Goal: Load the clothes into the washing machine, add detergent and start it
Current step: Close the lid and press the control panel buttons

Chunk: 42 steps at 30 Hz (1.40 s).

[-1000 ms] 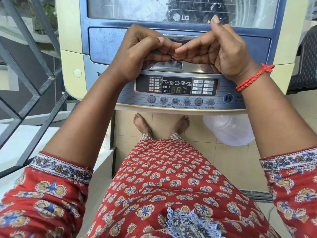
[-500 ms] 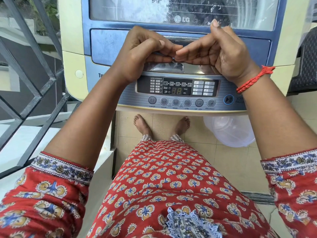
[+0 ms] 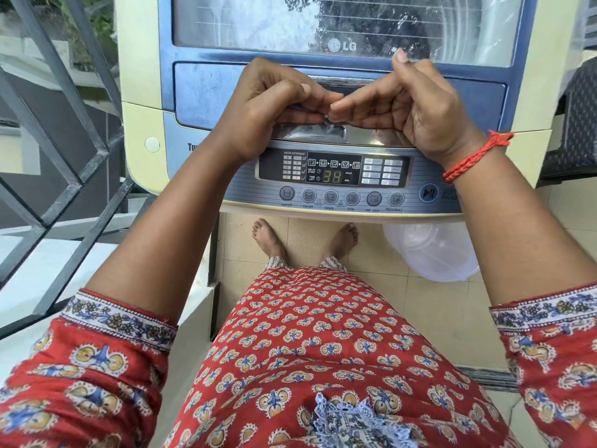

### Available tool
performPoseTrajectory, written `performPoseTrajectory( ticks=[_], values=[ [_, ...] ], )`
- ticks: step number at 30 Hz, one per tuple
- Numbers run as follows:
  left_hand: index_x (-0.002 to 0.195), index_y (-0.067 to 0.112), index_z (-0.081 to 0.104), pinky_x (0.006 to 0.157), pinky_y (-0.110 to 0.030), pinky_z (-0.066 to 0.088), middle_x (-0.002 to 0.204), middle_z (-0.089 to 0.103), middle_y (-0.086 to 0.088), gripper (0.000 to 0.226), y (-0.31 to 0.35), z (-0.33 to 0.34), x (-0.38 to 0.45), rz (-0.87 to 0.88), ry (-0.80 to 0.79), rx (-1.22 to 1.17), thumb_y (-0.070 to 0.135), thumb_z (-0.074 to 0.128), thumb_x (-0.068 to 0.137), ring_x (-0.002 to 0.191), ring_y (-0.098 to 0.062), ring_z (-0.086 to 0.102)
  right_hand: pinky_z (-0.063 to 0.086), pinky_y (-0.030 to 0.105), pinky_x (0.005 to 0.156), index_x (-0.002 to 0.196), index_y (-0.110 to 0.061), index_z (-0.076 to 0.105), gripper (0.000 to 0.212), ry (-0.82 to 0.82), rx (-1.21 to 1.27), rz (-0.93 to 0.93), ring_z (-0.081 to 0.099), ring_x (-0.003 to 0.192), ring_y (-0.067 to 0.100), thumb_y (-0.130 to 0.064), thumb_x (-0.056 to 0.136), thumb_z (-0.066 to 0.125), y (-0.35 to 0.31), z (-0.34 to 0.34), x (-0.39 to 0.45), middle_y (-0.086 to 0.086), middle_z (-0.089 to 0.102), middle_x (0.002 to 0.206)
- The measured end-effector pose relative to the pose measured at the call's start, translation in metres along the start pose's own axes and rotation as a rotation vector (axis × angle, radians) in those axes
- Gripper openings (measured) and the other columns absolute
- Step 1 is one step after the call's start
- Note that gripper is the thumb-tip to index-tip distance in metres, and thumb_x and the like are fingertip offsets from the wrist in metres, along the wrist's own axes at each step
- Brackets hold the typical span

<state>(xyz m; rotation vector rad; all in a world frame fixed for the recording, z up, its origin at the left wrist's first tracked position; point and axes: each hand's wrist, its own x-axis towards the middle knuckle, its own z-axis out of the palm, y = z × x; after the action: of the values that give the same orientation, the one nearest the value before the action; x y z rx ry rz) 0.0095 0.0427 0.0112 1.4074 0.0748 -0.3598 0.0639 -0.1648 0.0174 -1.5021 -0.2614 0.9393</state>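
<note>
- The step in hand looks like the detergent: both hands meet over the washer [image 3: 142, 124], fingertips pinched on something small and thin between them, probably a sachet being torn open, though too little of it shows to be sure.
- The left hand [image 3: 268, 105] is curled, thumb pressed down on the bent fingers, its grip closed on the small item at the point where the hands touch.
- The right hand [image 3: 410, 105] mirrors it from 3 o'clock, thumb and first fingers pinching the same item, one finger sticking up toward 12 o'clock.
- Both forearms reach forward from the patterned sleeves and converge at the middle of the view; a red thread [image 3: 475, 156] circles the right wrist.
- The lid [image 3: 323, 24] at 12 o'clock is shut, its window showing mostly reflections, so whether clothes lie inside cannot be told.
- The panel [image 3: 332, 169], just below the hands toward 6 o'clock, is lit and reads 38, so the power is on.
- The start button [image 3: 428, 193] sits at 4 o'clock from the hands, beside the right wrist, untouched.
- Next move, as I judge it: finish opening the item, lift the lid or drawer to pour, then press start; that calls for freeing one hand.
- A clear plastic tub [image 3: 433, 250] lies on the floor at 5 o'clock, beside the bare feet.
</note>
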Motion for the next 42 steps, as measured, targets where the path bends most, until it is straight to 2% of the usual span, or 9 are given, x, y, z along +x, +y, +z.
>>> performPoseTrajectory(
  ticks=[4, 7, 11, 14, 18, 22, 30, 38, 42],
  values=[
    [0.083, 0.004, 0.075, 0.077, -0.028, 0.056, 0.086, 0.077, -0.003, 0.038, 0.0003, -0.0006, 0.0004, -0.005, 0.004, 0.011, 0.004, 0.037, 0.082, 0.089, -0.023, 0.072, 0.046, 0.046, 0.103, 0.098, -0.009, 0.073, 0.065, -0.002, -0.009, 0.000, 0.067, 0.107, 0.027, -0.036, 0.101, 0.014, 0.0005, -0.0005, 0.0004, 0.011, 0.074, 0.100],
    [0.083, 0.010, 0.077, 0.077, -0.029, 0.056, 0.085, 0.077, -0.004, 0.041, 0.0006, 0.0000, 0.0006, -0.006, 0.007, 0.000, 0.004, 0.037, 0.082, 0.089, -0.023, 0.072, 0.046, 0.047, 0.103, 0.100, -0.008, 0.073, 0.065, -0.007, -0.006, -0.006, 0.066, 0.108, 0.028, -0.035, 0.102, 0.014, 0.0007, -0.0013, 0.0008, 0.012, 0.074, 0.101],
    [0.084, 0.006, 0.076, 0.078, -0.030, 0.056, 0.086, 0.077, -0.004, 0.038, 0.0006, 0.0003, 0.0004, -0.013, 0.014, 0.015, 0.005, 0.037, 0.082, 0.090, -0.024, 0.072, 0.048, 0.042, 0.100, 0.100, -0.009, 0.073, 0.064, -0.023, 0.010, -0.009, 0.066, 0.108, 0.027, -0.035, 0.101, 0.014, 0.0011, -0.0024, 0.0012, 0.012, 0.074, 0.101],
    [0.082, 0.015, 0.078, 0.079, -0.031, 0.057, 0.087, 0.077, -0.004, 0.042, 0.0017, 0.0003, 0.0000, -0.022, 0.024, 0.018, 0.006, 0.038, 0.082, 0.091, -0.024, 0.072, 0.050, 0.037, 0.097, 0.099, -0.009, 0.073, 0.064, -0.030, 0.013, -0.006, 0.067, 0.107, 0.027, -0.035, 0.101, 0.015, 0.0017, -0.0024, 0.0015, 0.011, 0.074, 0.101],
    [0.081, 0.019, 0.079, 0.082, -0.033, 0.057, 0.087, 0.077, -0.002, 0.043, 0.0025, 0.0002, 0.0000, -0.023, 0.026, 0.024, 0.007, 0.038, 0.082, 0.091, -0.023, 0.072, 0.049, 0.039, 0.098, 0.098, -0.010, 0.074, 0.064, -0.032, 0.012, -0.009, 0.067, 0.107, 0.027, -0.036, 0.100, 0.016, 0.0028, -0.0024, 0.0026, 0.011, 0.074, 0.101],
    [0.080, 0.021, 0.079, 0.082, -0.033, 0.057, 0.087, 0.077, -0.001, 0.044, 0.0021, -0.0002, 0.0001, -0.023, 0.029, 0.025, 0.007, 0.038, 0.082, 0.091, -0.022, 0.072, 0.051, 0.032, 0.092, 0.100, -0.006, 0.072, 0.063, -0.032, 0.031, -0.015, 0.067, 0.107, 0.027, -0.034, 0.101, 0.015, 0.0026, -0.0024, 0.0022, 0.011, 0.074, 0.100],
    [0.079, 0.022, 0.079, 0.082, -0.033, 0.057, 0.087, 0.077, 0.000, 0.045, 0.0019, -0.0003, 0.0010, -0.017, 0.030, 0.028, 0.006, 0.037, 0.082, 0.091, -0.023, 0.072, 0.051, 0.032, 0.091, 0.101, -0.005, 0.071, 0.063, -0.034, 0.034, -0.029, 0.067, 0.106, 0.027, -0.032, 0.102, 0.014, 0.0044, -0.0034, 0.0027, 0.012, 0.074, 0.100],
    [0.083, 0.017, 0.079, 0.083, -0.033, 0.057, 0.088, 0.077, -0.003, 0.041, 0.0002, -0.0002, 0.0021, -0.016, 0.032, 0.033, 0.007, 0.039, 0.082, 0.092, -0.024, 0.071, 0.051, 0.034, 0.095, 0.101, -0.002, 0.070, 0.060, -0.028, 0.044, -0.036, 0.067, 0.106, 0.029, -0.033, 0.101, 0.019, 0.0069, -0.0048, 0.0035, 0.015, 0.074, 0.101],
    [0.097, 0.002, 0.074, 0.080, -0.029, 0.056, 0.087, 0.077, -0.002, 0.037, 0.0010, 0.0028, 0.0001, -0.013, 0.032, 0.037, 0.004, 0.039, 0.083, 0.089, -0.020, 0.072, 0.052, 0.033, 0.092, 0.098, 0.000, 0.070, 0.054, -0.008, 0.061, -0.037, 0.069, 0.101, 0.028, -0.032, 0.099, 0.026, 0.0073, -0.0023, 0.0042, 0.014, 0.074, 0.098]
  ],
)
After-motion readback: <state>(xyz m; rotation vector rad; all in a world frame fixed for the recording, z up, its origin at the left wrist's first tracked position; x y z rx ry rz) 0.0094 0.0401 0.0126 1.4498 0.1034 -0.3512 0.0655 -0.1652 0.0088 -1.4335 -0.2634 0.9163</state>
